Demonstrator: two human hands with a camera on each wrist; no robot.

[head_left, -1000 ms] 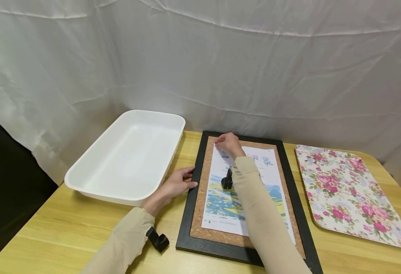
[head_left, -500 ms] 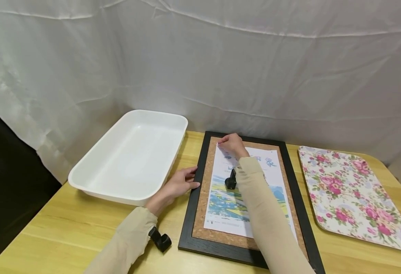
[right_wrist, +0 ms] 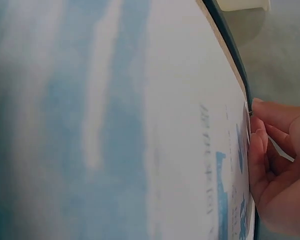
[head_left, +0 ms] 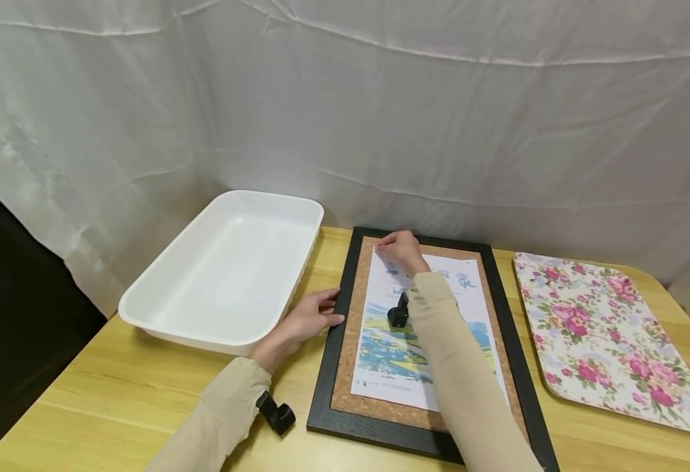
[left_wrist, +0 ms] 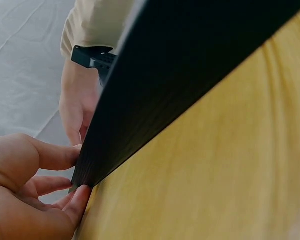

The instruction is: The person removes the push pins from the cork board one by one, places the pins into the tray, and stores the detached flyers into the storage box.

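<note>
A black-framed cork board (head_left: 345, 410) lies on the table with a printed landscape poster (head_left: 380, 354) on its cork. My right hand (head_left: 402, 250) is at the poster's upper left corner. Thumb and forefinger pinch a tiny push pin there, mostly hidden between the fingertips in the right wrist view. A small dark dot marks the poster's upper right corner. My left hand (head_left: 312, 314) rests against the frame's left edge, thumb and fingers spread apart. In the left wrist view its fingertips (left_wrist: 81, 197) touch the side of the black frame (left_wrist: 140, 100).
To the left stands a deep white plastic tray (head_left: 227, 269), its near right corner overlapped by the left wrist. A floral-patterned board (head_left: 610, 347) lies to the right. Grey-white curtains (head_left: 380, 98) hang behind the wooden table (head_left: 103, 387).
The view has shifted slightly. A purple bit seen at the right fingertips one second ago is now hidden. Both hands keep their places on the board.
</note>
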